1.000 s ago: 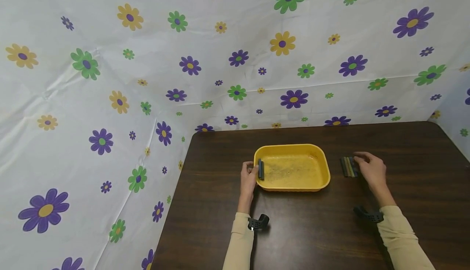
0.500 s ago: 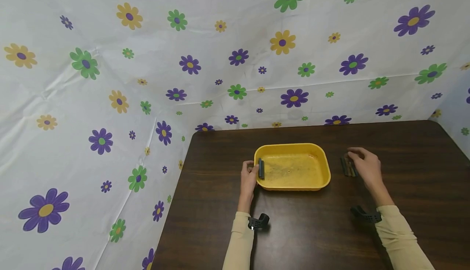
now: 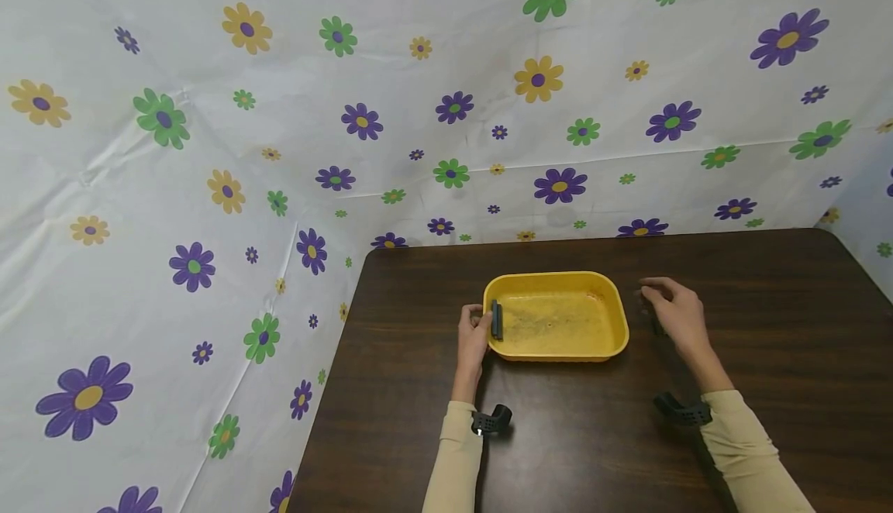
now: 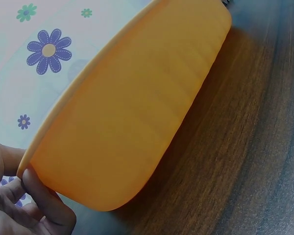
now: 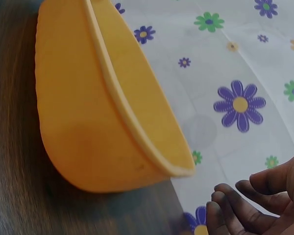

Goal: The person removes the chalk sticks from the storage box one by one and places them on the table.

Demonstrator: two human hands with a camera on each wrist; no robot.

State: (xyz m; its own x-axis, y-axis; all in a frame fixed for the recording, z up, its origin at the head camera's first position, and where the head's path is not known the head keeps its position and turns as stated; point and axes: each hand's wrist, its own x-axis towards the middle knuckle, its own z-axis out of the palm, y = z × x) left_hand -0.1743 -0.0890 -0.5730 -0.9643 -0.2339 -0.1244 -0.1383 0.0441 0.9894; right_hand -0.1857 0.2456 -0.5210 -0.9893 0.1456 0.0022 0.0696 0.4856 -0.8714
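A yellow plastic tray [image 3: 551, 358] sits on the table. My left hand [image 3: 471, 335] grips its left end; in the left wrist view the fingers [image 4: 51, 203] lie against both sides of the rim. Two short dark sticks [image 3: 497, 321] lie side by side in the tray at that end. My right hand [image 3: 680, 315] hovers right of the tray with bent fingers and smudged fingertips [image 5: 220, 188]. Nothing shows between them in the right wrist view, but the head view is blurred there. A dark stick end [image 3: 659, 328] peeks out beneath this hand; other sticks are hidden.
The dark wood table [image 3: 572, 435] ends at a white flowered cloth [image 3: 418, 149] behind and to the left. A black wrist strap with a camera sits on each forearm, the left one [image 3: 492, 420] and the right one [image 3: 682, 411].
My right hand has moved left across the row of short dark and yellowish sticks, towards the tray, and now covers most of them. My left hand and the tray have stayed put.
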